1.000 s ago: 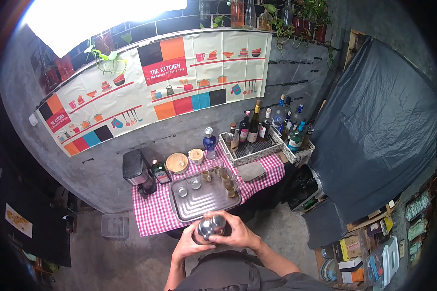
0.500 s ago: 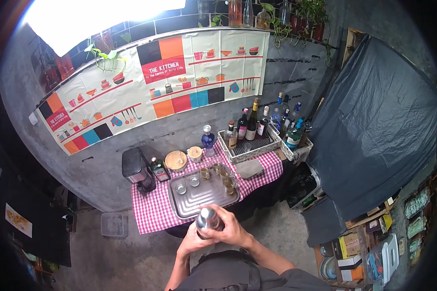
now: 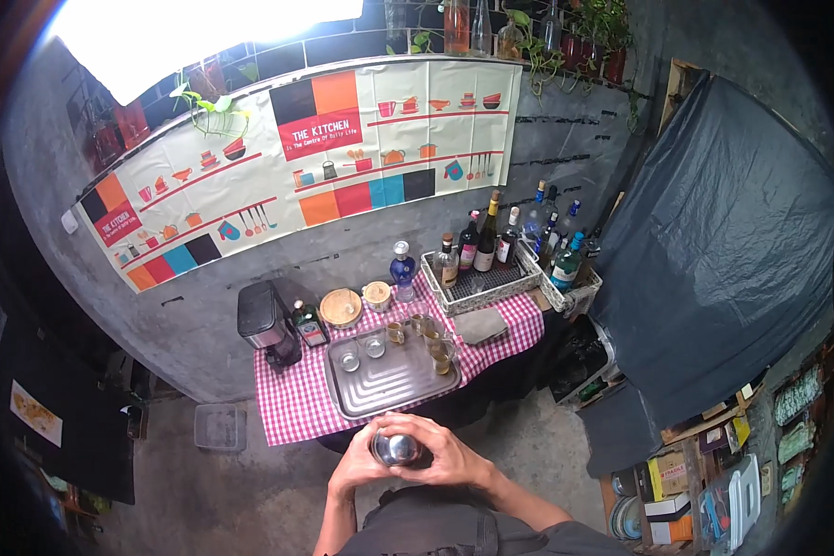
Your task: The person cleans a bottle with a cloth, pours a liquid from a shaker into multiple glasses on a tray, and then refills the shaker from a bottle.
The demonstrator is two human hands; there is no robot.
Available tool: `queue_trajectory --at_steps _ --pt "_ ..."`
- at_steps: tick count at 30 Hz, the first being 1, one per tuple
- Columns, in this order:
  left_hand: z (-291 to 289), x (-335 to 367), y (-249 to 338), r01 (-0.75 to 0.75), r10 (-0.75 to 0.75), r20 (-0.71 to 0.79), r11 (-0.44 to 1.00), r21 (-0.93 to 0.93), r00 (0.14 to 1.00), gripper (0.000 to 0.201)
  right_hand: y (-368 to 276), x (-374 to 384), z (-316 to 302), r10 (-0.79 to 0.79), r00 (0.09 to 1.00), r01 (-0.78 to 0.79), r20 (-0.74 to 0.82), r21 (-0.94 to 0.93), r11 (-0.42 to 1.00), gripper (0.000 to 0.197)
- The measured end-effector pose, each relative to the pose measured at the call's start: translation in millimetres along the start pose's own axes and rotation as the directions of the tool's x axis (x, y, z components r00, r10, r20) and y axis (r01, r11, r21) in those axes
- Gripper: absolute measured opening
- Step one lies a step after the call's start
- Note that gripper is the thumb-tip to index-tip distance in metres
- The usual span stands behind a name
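Nearest the camera, both hands are wrapped around a metal cocktail shaker (image 3: 396,448), held at chest height just short of the near edge of the surface: the left hand (image 3: 360,465) clasps it from the left and the right hand (image 3: 447,456) from the right, fingers of each grip clenched on the steel body, so the shiny end shows between them. Judging by this two-handed clasp held clear of the surface, the step in hand looks like shaking or sealing the shaker; whether its cap is on cannot be told at this size. Just beyond the hands lies a steel tray (image 3: 389,382) on a red-checked tablecloth (image 3: 292,408), with small glasses (image 3: 373,347) standing along the tray's far and right edges, some holding an amber liquid. The next move would probably call for bringing the shaker forward over the tray, freeing one hand to open it, and tipping it steadily over one small glass without knocking its neighbours, which stand close together. Farther back on the left stands a black machine (image 3: 267,322), with a squat dark bottle (image 3: 309,326) just beside it, then a round wooden lid (image 3: 341,307) and a clear bottle with a blue label (image 3: 402,271). To the right a folded grey cloth (image 3: 481,324) lies near a white wire basket (image 3: 480,283) of upright bottles, against the grey wall with its colourful kitchen poster (image 3: 324,157).
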State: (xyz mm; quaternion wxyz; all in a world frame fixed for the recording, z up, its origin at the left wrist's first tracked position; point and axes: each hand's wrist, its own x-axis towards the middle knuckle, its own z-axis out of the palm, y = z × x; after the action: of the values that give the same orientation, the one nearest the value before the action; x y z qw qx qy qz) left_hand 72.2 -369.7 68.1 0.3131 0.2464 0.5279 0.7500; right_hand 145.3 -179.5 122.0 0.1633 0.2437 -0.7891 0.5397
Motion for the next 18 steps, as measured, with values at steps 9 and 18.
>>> queue_trajectory --at_steps 9,18 --pt "9 -5 -12 0.025 -0.020 -0.041 0.991 0.131 0.999 0.075 4 1 0 0.086 0.996 -0.086 0.020 -0.020 0.996 0.060" --pt "15 -13 -15 0.052 -0.046 -0.045 0.990 0.133 0.998 0.080 2 -7 0 0.360 0.932 -0.353 -0.041 0.128 0.927 0.059"
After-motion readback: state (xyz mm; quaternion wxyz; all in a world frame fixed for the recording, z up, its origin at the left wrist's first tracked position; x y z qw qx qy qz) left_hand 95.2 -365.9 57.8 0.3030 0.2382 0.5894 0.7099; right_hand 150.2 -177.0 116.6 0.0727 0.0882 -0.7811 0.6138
